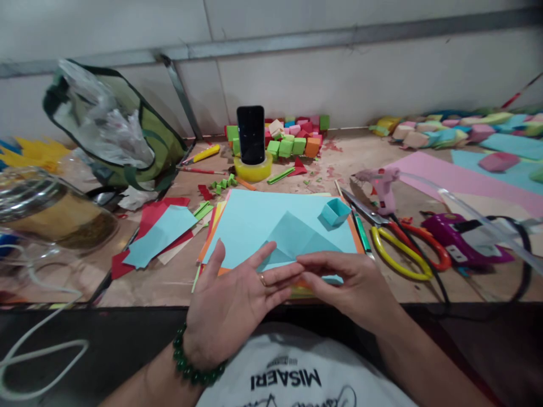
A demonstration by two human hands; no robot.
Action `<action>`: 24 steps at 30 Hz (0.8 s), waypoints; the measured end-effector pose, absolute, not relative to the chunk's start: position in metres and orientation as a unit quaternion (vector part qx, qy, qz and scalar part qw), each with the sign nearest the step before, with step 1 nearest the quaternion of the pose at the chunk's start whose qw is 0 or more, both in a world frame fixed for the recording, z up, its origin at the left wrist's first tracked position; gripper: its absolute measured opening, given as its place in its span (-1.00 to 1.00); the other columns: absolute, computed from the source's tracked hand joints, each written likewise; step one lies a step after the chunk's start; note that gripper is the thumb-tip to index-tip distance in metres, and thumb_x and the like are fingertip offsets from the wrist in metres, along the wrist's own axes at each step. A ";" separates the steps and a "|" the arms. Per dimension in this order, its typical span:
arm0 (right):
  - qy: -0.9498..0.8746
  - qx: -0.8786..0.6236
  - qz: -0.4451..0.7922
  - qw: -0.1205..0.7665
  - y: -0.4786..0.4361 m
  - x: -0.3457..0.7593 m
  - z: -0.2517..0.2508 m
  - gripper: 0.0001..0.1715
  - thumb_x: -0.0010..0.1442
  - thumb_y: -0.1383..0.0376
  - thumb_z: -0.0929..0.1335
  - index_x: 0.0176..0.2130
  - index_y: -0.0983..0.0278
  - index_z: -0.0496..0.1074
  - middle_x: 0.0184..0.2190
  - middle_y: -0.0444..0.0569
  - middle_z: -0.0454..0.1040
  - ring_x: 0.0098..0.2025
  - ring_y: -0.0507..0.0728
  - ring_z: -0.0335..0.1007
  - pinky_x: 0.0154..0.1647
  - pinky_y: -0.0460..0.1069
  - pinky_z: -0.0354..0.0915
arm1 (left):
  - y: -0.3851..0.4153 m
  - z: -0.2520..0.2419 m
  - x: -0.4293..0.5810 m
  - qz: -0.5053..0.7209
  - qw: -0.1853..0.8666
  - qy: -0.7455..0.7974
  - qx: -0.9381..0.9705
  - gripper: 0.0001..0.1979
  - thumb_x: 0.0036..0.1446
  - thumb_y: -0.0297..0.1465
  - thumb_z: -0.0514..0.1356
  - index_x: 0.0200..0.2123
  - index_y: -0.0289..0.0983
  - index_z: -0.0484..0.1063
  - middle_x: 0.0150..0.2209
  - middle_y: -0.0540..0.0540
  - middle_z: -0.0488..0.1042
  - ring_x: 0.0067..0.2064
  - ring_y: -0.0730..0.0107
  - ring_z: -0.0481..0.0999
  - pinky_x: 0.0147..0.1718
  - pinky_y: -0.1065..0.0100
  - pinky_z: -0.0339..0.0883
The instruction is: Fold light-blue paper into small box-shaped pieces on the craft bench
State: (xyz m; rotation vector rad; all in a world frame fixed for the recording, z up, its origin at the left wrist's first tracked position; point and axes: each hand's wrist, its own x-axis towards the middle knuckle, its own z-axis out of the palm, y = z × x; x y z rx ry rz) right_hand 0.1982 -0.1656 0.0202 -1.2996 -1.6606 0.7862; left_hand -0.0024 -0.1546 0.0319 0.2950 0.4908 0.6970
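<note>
My left hand (237, 297) lies open, palm up, fingers stretched over the near edge of a light blue paper sheet (254, 223) on a stack of coloured sheets. A ring is on one finger and a green bead bracelet (193, 367) on the wrist. My right hand (348, 280) is curled, its fingertips pinching the near edge of a folded light blue paper piece (297, 237) and touching the left fingers. A small folded light blue paper box (335, 212) sits on the sheet beyond.
Scissors (399, 243) with yellow and red handles, a glue gun (382, 183) and a purple tool (462, 240) lie right. A phone (250, 134) stands in a yellow tape roll before coloured paper cubes (292, 141). A green bag (119, 130), a jar (51, 212) and paper scraps sit left.
</note>
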 end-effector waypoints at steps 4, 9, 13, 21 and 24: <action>-0.659 -0.526 0.317 0.434 -0.166 0.197 0.019 -0.83 0.02 0.37 0.39 -0.35 0.26 0.60 -0.48 -0.09 0.62 -0.54 0.05 0.53 -0.52 -0.14 0.48 | -0.155 0.029 -0.002 0.331 0.909 0.217 0.126 -0.20 0.14 0.11 -0.07 0.27 -0.30 -0.04 0.10 -0.38 0.37 0.10 0.14 0.40 0.13 0.15 0.10; -0.641 -0.511 0.367 0.439 -0.164 0.205 0.017 -0.81 0.05 0.35 0.38 -0.32 0.25 0.62 -0.51 -0.09 0.61 -0.55 0.04 0.52 -0.53 -0.15 0.46 | -0.155 0.029 -0.002 0.321 0.913 0.218 0.129 -0.16 0.12 0.14 -0.06 0.27 -0.32 -0.05 0.10 -0.40 0.37 0.17 0.07 0.34 0.13 0.15 0.09; -0.606 -0.502 0.416 0.457 -0.163 0.206 0.015 -0.83 0.07 0.30 0.40 -0.31 0.26 0.61 -0.49 -0.07 0.62 -0.52 0.05 0.53 -0.51 -0.14 0.46 | -0.155 0.031 -0.002 0.332 0.909 0.214 0.134 -0.15 0.10 0.18 -0.07 0.27 -0.29 -0.04 0.10 -0.41 0.37 0.18 0.02 0.32 0.12 0.12 0.09; -0.583 -0.500 0.447 0.459 -0.159 0.206 0.014 -0.89 -0.01 0.26 0.47 -0.43 0.27 0.57 -0.53 -0.08 0.59 -0.54 0.05 0.50 -0.51 -0.13 0.44 | -0.155 0.033 0.000 0.320 0.923 0.170 0.129 -0.09 0.09 0.22 -0.13 0.32 -0.26 -0.16 0.08 -0.38 0.37 0.16 0.06 0.34 0.13 0.14 0.05; -0.566 -0.483 0.465 0.479 -0.159 0.208 0.011 -0.90 0.02 0.27 0.46 -0.39 0.26 0.59 -0.53 -0.07 0.60 -0.54 0.06 0.51 -0.52 -0.12 0.44 | -0.153 0.034 0.000 0.322 0.922 0.164 0.140 -0.08 0.11 0.21 -0.18 0.33 -0.28 -0.21 0.13 -0.41 0.33 0.22 0.01 0.26 0.17 0.08 -0.03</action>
